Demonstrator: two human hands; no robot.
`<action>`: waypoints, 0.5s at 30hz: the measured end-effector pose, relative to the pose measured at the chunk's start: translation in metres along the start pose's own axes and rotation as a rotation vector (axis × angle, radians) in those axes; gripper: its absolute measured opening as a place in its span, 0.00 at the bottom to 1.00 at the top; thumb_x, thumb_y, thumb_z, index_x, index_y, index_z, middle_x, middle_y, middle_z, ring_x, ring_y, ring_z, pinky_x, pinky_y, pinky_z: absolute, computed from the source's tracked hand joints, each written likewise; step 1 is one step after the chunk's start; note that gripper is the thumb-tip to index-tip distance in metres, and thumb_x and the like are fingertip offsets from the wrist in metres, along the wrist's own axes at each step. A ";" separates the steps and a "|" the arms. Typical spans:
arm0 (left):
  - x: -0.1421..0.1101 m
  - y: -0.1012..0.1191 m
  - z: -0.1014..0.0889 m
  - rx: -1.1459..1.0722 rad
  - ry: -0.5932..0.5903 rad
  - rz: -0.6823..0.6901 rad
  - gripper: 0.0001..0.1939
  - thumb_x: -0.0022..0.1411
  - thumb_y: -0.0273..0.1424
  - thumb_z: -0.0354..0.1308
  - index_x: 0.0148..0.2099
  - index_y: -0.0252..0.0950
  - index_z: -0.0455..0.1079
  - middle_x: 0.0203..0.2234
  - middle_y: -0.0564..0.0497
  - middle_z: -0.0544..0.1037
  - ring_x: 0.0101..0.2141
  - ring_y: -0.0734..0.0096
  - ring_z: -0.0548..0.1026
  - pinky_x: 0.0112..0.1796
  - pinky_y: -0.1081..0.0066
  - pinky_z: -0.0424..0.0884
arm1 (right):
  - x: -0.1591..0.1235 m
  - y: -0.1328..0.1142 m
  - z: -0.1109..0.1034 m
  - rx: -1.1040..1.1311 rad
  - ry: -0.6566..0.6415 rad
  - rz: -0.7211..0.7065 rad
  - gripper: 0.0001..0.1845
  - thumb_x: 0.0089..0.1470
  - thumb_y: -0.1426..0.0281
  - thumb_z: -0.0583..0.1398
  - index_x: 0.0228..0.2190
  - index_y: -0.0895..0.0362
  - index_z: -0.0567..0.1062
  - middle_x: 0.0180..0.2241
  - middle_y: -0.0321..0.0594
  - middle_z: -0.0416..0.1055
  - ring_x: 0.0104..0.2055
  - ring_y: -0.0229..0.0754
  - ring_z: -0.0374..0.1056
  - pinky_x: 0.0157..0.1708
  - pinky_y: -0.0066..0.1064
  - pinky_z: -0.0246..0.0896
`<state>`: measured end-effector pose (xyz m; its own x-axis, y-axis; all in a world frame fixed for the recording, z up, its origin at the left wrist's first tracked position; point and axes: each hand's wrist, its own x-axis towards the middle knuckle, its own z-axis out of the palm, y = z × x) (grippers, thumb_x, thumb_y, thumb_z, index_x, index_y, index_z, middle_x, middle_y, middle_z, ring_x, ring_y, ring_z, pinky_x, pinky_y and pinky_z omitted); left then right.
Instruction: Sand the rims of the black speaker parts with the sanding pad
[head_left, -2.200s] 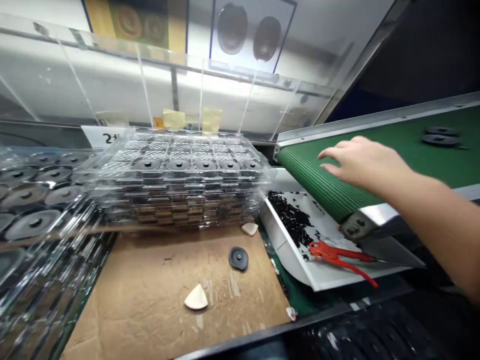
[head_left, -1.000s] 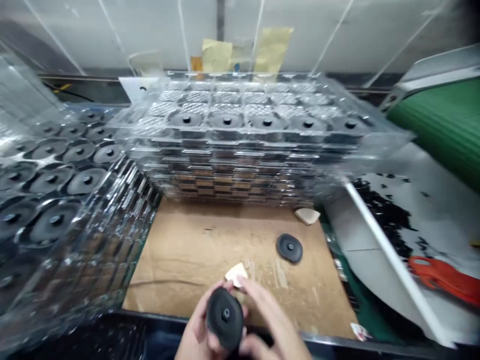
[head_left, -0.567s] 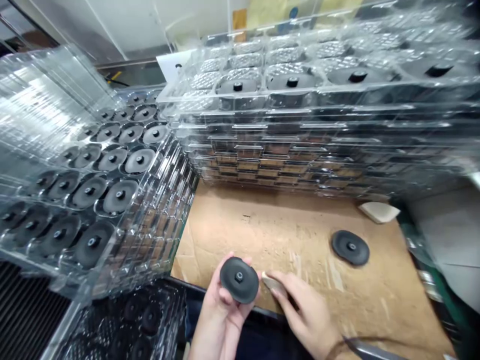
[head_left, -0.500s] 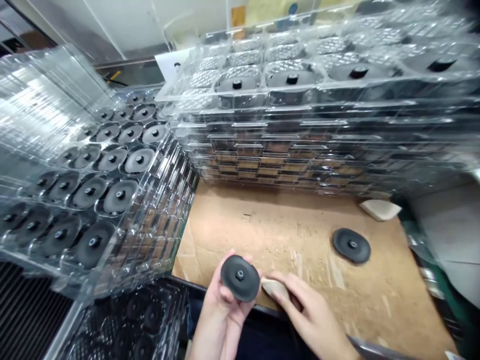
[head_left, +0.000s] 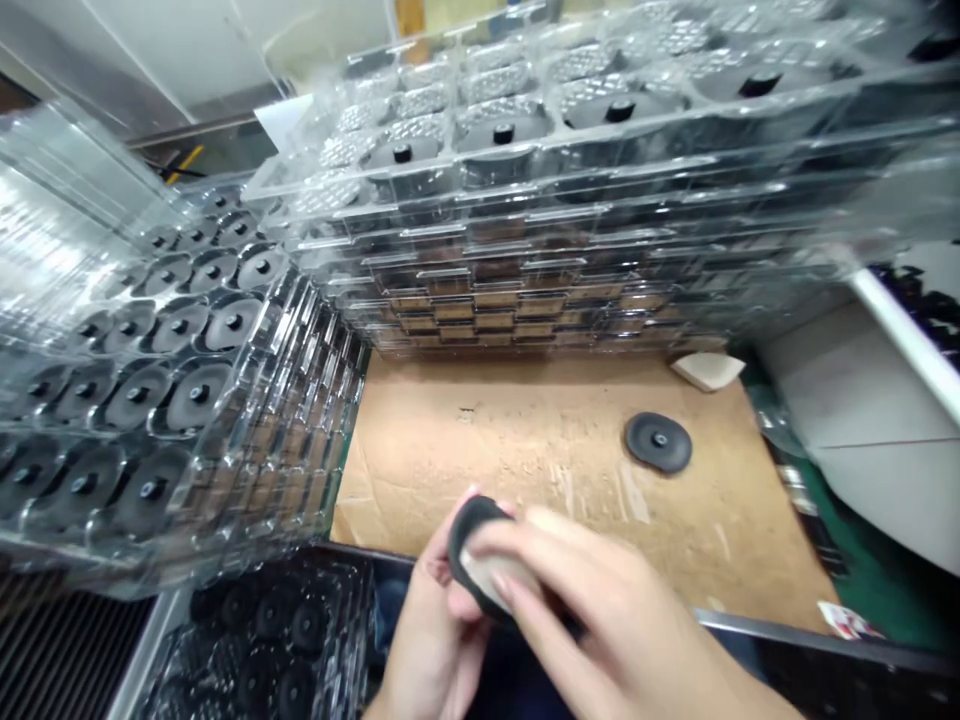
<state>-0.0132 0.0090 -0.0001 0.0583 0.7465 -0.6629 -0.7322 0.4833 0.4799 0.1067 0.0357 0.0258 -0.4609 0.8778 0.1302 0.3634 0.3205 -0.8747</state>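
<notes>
Tray stack point(head_left: 232, 400): standing at ten o'clock from your black disc, holding dark discs.
Left hand point(head_left: 442, 625): you're gripping the black disc point(head_left: 469, 515) near the board's edge.
Right hand point(head_left: 600, 590): you're pinching the pale pad point(head_left: 491, 572) against it.
Loose disc point(head_left: 658, 443): lying at two o'clock.
Pale wedge point(head_left: 709, 370): resting just beyond.

At the near edge of the cardboard point(head_left: 540, 420), 1 black disc point(head_left: 466, 522) is partly hidden by a pale pad point(head_left: 486, 573) and the right hand point(head_left: 592, 590); the left trays point(head_left: 259, 420) are cut off.
</notes>
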 end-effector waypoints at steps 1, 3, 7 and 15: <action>-0.001 0.000 0.002 0.003 -0.023 -0.004 0.20 0.36 0.33 0.70 0.37 0.40 0.76 0.33 0.50 0.80 0.39 0.62 0.75 0.46 0.66 0.66 | -0.001 0.001 0.001 -0.023 0.086 -0.038 0.13 0.55 0.77 0.51 0.41 0.57 0.71 0.33 0.40 0.72 0.33 0.38 0.70 0.34 0.27 0.68; -0.004 0.000 0.004 0.025 -0.048 -0.020 0.18 0.39 0.35 0.69 0.36 0.38 0.76 0.33 0.48 0.80 0.41 0.60 0.74 0.49 0.64 0.63 | -0.007 0.003 0.001 -0.046 0.192 -0.132 0.14 0.55 0.77 0.51 0.43 0.61 0.70 0.33 0.43 0.72 0.34 0.40 0.70 0.35 0.30 0.68; -0.008 0.002 0.004 0.064 -0.038 -0.031 0.23 0.37 0.32 0.70 0.41 0.44 0.75 0.39 0.50 0.79 0.39 0.62 0.75 0.47 0.65 0.65 | -0.022 0.002 -0.007 0.021 -0.022 -0.064 0.15 0.52 0.80 0.54 0.40 0.54 0.71 0.32 0.36 0.73 0.31 0.35 0.70 0.32 0.21 0.66; -0.016 -0.006 0.006 0.157 -0.128 -0.040 0.28 0.33 0.40 0.70 0.42 0.41 0.75 0.37 0.48 0.80 0.43 0.60 0.73 0.48 0.67 0.63 | -0.028 0.002 -0.013 -0.081 0.150 -0.166 0.14 0.55 0.77 0.53 0.44 0.58 0.70 0.33 0.41 0.73 0.33 0.39 0.70 0.35 0.27 0.67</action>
<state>-0.0054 -0.0035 0.0114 0.1781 0.7724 -0.6097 -0.6132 0.5717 0.5451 0.1301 0.0164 0.0267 -0.3964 0.8519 0.3422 0.3590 0.4869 -0.7962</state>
